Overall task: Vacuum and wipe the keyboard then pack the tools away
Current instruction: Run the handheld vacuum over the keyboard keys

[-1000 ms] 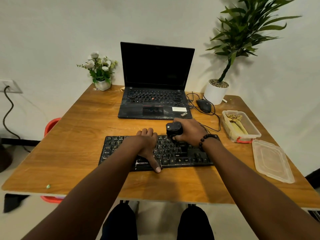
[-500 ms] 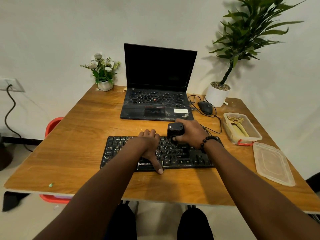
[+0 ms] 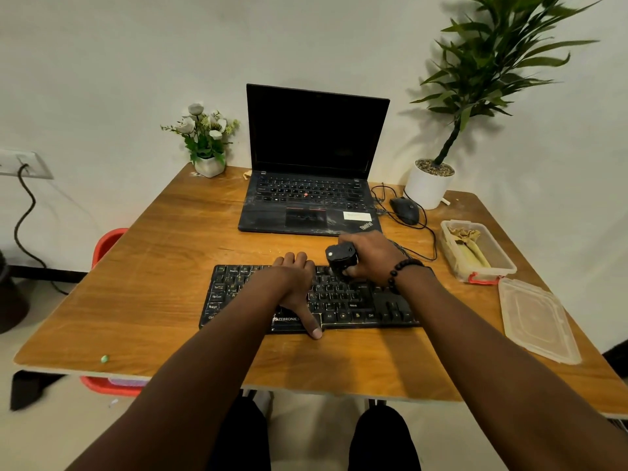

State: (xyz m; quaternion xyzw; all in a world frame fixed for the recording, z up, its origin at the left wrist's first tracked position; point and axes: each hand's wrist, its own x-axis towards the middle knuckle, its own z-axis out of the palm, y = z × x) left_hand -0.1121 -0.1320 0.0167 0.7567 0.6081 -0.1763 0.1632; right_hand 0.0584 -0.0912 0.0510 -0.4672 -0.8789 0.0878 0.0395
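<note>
Under your right hand (image 3: 368, 256), the small vacuum's (image 3: 341, 258) nozzle is hidden; your left hand (image 3: 294, 283) covers the keys.

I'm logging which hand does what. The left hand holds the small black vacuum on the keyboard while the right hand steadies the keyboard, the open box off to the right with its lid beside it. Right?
Not quite: the hands are swapped. In the head view the right hand holds the vacuum on the keyboard, and the left hand steadies it. The open box and lid are as you say.
</note>
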